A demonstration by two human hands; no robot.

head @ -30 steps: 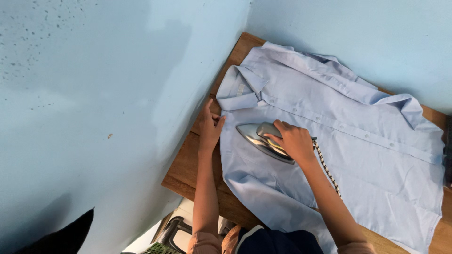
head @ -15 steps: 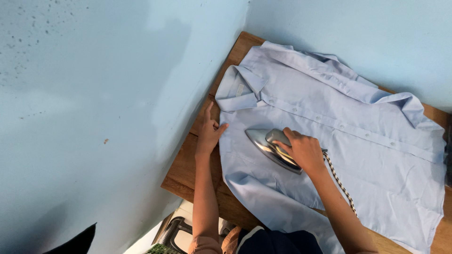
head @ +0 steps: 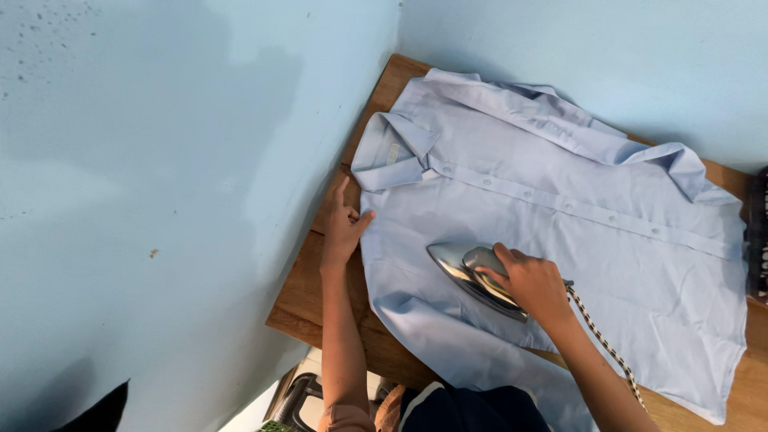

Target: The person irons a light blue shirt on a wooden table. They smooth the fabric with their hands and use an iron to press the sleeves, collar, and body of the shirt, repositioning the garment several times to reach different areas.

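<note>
My right hand (head: 534, 282) grips the iron (head: 472, 270); my left hand (head: 342, 226), fingers loosely spread, pins the shirt (head: 560, 240) edge taut (stops bunching).

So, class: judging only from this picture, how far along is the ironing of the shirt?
Done: the light blue shirt lies buttoned and spread on the wooden table, smooth near the collar. In hand: the right hand grips the iron on the front panel while the left hand pins the shoulder edge. Left: creases show near the hem, and the far sleeve is bunched.
</note>
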